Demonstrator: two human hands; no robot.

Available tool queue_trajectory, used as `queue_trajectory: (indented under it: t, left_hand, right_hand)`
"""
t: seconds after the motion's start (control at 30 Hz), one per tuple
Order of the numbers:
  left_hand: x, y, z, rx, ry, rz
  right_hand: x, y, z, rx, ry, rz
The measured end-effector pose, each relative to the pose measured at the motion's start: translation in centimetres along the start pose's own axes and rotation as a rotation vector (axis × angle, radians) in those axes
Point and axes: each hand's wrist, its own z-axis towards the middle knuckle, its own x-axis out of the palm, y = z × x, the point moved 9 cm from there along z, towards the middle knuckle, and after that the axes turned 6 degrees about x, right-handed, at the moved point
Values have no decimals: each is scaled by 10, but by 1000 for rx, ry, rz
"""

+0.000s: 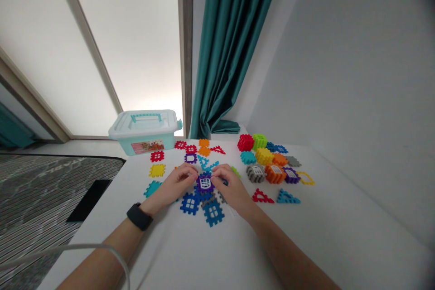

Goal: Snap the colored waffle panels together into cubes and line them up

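Between my two hands is a purple notched building tile (205,183) with a white window grid in its middle. My left hand (181,179) pinches its left edge with bent fingers. On its right edge close the thumb and fingers of my right hand (229,186). Just below lie a blue window tile (189,204) and another blue window tile (213,212), flat on the table. Beyond my hands are light blue triangle tiles (203,162) and a purple tile with an opening (190,158). What lies directly under the held tile is partly hidden.
A lidded pale teal box (149,129) stands at the table's back left. Stacked tiles, among them yellow (264,156), red (245,142) and orange (275,174), are at the right. A red triangle (262,196) lies before them. A cable (84,247) crosses near my left forearm.
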Motion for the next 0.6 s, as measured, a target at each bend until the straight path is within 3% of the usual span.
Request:
queue_trajectory:
  t: [0.27, 0.5, 0.6]
  left_hand:
    - [5, -1, -2, -11, 95, 57]
    - [6, 0, -5, 13, 127, 65]
    - [-1, 1, -6, 27, 62, 138]
  right_hand:
    - [-2, 33, -17, -337, -64, -256]
    - [-4, 36, -19, -393, -104, -301]
    - [-3, 34, -18, -379, -90, -314]
